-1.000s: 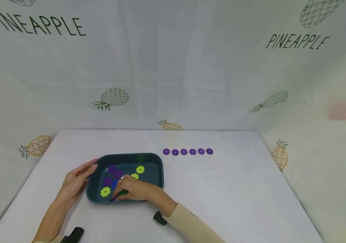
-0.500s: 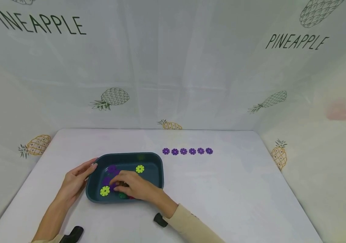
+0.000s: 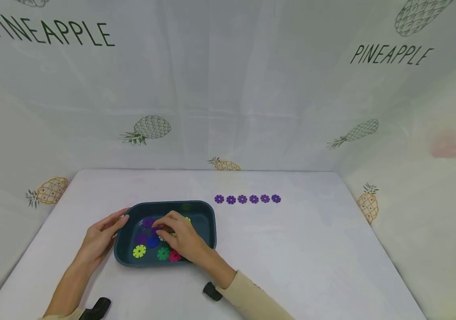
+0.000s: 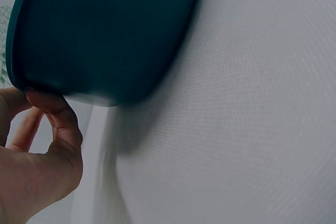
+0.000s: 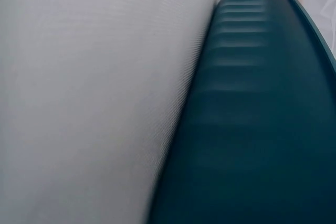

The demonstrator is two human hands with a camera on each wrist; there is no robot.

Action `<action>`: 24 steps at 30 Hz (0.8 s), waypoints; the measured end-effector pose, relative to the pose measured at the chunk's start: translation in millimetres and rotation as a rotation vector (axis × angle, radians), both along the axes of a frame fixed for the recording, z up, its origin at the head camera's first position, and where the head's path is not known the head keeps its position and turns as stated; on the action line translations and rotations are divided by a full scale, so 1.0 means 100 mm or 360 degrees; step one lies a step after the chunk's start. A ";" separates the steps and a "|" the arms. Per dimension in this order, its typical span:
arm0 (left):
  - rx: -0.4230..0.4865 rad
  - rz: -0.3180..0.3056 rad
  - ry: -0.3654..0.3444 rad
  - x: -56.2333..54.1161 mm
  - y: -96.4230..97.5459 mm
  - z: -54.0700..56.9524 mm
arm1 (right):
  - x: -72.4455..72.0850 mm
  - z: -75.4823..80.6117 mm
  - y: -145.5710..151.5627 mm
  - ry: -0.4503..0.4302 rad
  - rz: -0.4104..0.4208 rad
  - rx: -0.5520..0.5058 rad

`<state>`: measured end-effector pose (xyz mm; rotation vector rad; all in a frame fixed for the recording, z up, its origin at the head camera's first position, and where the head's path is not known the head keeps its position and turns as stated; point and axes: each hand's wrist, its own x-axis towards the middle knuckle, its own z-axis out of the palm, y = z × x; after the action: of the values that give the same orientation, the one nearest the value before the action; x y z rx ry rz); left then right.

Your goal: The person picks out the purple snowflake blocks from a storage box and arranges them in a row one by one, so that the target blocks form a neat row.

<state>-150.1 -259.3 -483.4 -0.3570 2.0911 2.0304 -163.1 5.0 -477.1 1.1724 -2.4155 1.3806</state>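
Note:
A dark teal tray [image 3: 201, 222] lies on the white table, holding several flower-shaped plastic discs. My left hand [image 3: 98, 235] grips the tray's left rim between thumb and fingers, as the left wrist view also shows. Inside the tray, my right hand [image 3: 181, 235] has its thumb and forefinger pinched at a purple disc [image 3: 155, 230]. Around it lie another purple disc [image 3: 147, 222], a blue disc [image 3: 153, 242], a yellow-green disc [image 3: 139, 251], a green disc [image 3: 163, 254] and a red disc [image 3: 175, 256]. The right hand partly covers other pieces. In the right wrist view, the tray wall hides this hand.
Several purple discs [image 3: 242, 199] form a straight row on the table [image 3: 292, 249], right of the tray and farther back. Pineapple-printed white cloth [image 3: 228, 89] hangs behind the table and along its sides.
My right hand has risen from the tray's near side toward its middle, uncovering the blue, green and red discs. The left hand keeps its grip on the rim.

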 end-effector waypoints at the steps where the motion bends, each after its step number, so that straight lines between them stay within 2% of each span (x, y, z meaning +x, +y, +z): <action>1: -0.0004 0.0001 0.0000 0.00 0.00 0.00 | 0.00 0.00 0.00 -0.0002 -0.0019 -0.0039; 7: -0.0011 0.0005 -0.0008 0.00 -0.01 0.00 | -0.02 0.01 -0.01 -0.0038 -0.0150 -0.0320; 14: 0.0000 0.0010 -0.0013 0.01 0.00 0.00 | -0.11 0.02 0.09 -0.0307 -0.0311 -0.0682; 17: -0.0024 0.0008 -0.0004 0.01 0.00 0.00 | -0.16 0.04 0.14 -0.0376 -0.0362 -0.0743; 24: -0.0069 -0.0003 0.0006 0.01 0.00 0.02 | -0.24 0.07 0.30 -0.0387 -0.0465 -0.0784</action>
<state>-148.8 -259.1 -481.6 -0.3586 2.1396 1.9890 -186.8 34.9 -470.1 0.5397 -2.0798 1.9425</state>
